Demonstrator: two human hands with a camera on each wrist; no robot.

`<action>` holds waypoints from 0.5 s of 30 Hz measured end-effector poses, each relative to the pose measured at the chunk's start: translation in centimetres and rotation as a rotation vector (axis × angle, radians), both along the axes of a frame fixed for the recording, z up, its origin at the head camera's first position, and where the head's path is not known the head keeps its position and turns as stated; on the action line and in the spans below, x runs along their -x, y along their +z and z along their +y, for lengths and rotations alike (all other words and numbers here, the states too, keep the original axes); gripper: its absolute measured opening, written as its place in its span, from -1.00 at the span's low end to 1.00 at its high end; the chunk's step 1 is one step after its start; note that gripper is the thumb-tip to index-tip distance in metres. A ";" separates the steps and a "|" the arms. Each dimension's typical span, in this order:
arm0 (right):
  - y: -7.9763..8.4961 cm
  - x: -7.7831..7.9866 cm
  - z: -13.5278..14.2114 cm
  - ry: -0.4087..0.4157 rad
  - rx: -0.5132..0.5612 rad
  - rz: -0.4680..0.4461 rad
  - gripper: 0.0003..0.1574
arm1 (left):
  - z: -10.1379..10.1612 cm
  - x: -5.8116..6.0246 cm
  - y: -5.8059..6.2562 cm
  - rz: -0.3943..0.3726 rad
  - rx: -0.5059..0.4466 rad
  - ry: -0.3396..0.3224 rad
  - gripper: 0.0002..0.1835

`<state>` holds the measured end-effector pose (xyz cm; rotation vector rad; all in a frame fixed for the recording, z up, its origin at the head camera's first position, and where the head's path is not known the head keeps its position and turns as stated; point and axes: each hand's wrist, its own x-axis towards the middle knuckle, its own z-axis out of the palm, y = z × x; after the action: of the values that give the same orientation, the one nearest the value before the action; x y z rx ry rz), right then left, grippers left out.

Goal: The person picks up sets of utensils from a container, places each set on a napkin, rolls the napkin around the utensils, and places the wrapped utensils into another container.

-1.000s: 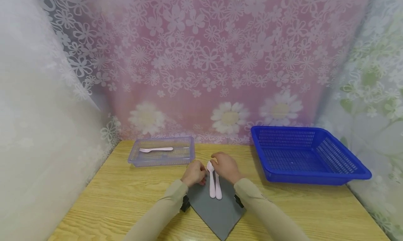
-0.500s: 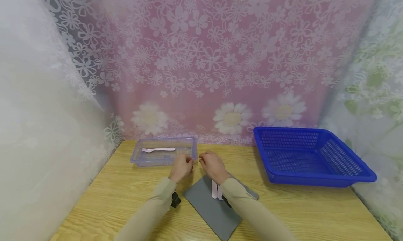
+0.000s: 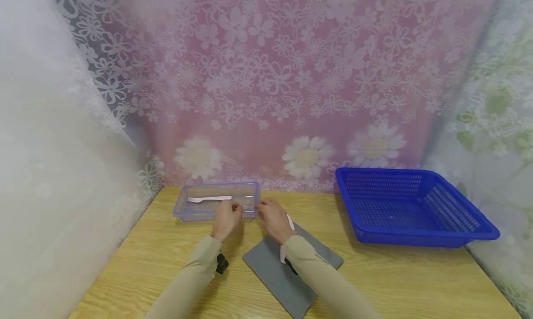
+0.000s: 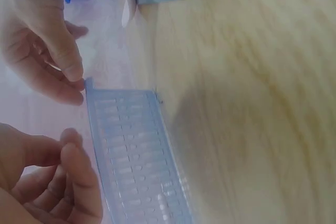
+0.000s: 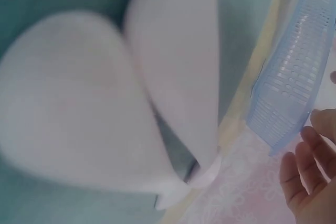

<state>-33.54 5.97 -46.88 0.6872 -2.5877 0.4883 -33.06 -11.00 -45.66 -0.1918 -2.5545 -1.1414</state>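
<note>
My left hand [image 3: 226,219] is at the front rim of the clear purplish plastic basket [image 3: 195,215], its fingers bent and thumb near the index fingertip, with nothing seen between them. My right hand [image 3: 275,219] reaches to the basket's right front corner; in the left wrist view its thumb and index finger [image 4: 73,72] are right at that corner. A pale pink fork [image 3: 210,198] lies in the basket. Beneath my right forearm, a folded grey cloth [image 3: 270,268] bears two pale pink utensils [image 3: 283,254], one a spoon, partly hidden by the hand and sleeve.
A large blue plastic basket [image 3: 416,235] stands at the right on the wooden table [image 3: 158,272]. Floral curtains [image 3: 266,101] hang behind the table and along both sides. In the right wrist view, blurred pale pink utensil ends [image 5: 79,103] fill the foreground.
Both hands have left the utensils on the grey cloth and moved left to the clear basket. The cloth has opened out a little at the right and the fork stays in place.
</note>
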 end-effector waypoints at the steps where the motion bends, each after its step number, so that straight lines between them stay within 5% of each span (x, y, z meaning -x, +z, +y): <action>1: -0.1 0.2 -0.1 -0.002 -0.008 0.011 -0.75 | -0.1 0.1 0.0 0.014 0.009 0.015 -0.79; 15: 0.1 1.1 -1.3 0.041 -0.099 -0.107 -0.80 | -2.5 2.0 0.1 0.017 0.036 0.147 -0.77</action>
<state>-34.68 4.66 -46.76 0.7688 -2.7175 0.4228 -35.11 -13.51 -45.59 -0.0212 -2.5289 -1.0348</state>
